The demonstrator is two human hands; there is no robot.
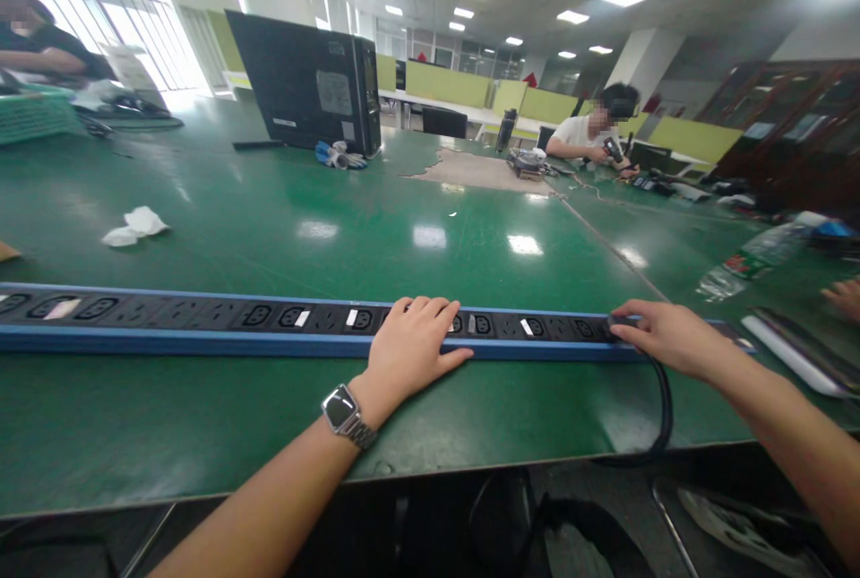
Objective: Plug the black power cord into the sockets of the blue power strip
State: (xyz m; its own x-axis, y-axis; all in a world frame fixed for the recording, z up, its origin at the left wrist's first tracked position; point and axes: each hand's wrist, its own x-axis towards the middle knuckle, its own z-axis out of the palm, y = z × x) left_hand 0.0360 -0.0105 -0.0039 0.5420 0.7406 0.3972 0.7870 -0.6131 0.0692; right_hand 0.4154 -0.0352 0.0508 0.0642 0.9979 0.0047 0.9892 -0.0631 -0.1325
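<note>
A long blue and black power strip [215, 341] lies across the green table, its row of sockets facing up. My left hand [411, 347], with a watch on the wrist, rests over the strip's middle. Its fingers reach across the far edge while the thumb lies along the near edge, gripping the strip. Toward the right end, my right hand [665, 336] pinches a black plug [614, 324] at one of the sockets. How deep the plug sits is hidden by the fingers. Its black cable [665, 408] curves down over the table's front edge.
A black computer case [309, 85] stands at the back, gloves [340, 156] beside it. Crumpled tissue [136, 226] lies left; a plastic bottle [759, 255] lies right. Another person's hand [843, 298] shows at the right edge. Two people sit farther off.
</note>
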